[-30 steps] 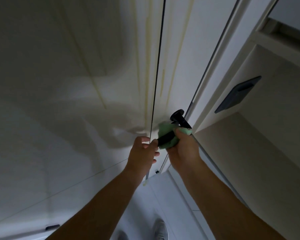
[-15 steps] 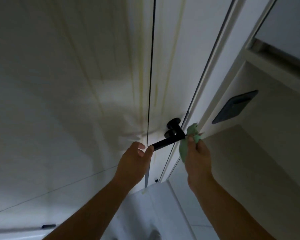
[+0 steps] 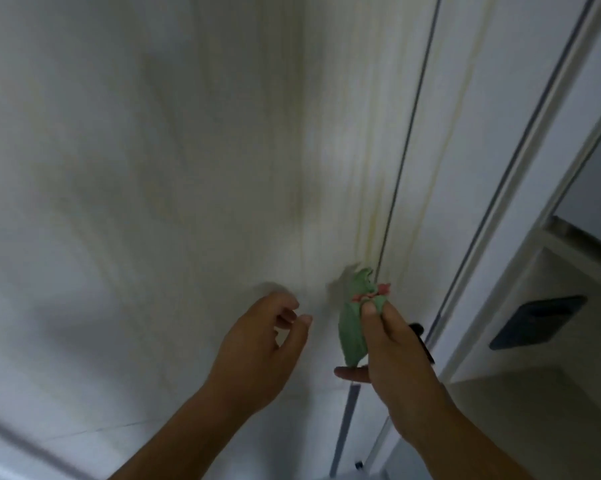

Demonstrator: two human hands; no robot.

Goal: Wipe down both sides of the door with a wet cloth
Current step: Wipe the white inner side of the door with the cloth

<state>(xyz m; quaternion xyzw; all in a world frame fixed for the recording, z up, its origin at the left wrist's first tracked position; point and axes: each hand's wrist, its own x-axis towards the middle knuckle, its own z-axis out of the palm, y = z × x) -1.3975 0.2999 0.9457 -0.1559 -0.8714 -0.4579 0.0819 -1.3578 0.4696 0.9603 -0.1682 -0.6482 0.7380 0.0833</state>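
Observation:
The white door stands at the right of a dark vertical gap, with faint yellowish streaks running down it. My right hand grips a green cloth with a red trim, held up just in front of the gap. Most of the black door handle is hidden behind that hand. My left hand hovers left of the cloth, fingers loosely curled, holding nothing and apart from the wall.
A white wall panel fills the left. A dark rectangular plate sits on the wall at the right, beside the white door frame. A recessed ledge lies at the far right.
My left hand has let go of the door handle and drawn back to the left. My right hand has carried the cloth up and left, in front of the handle. The view has shifted right.

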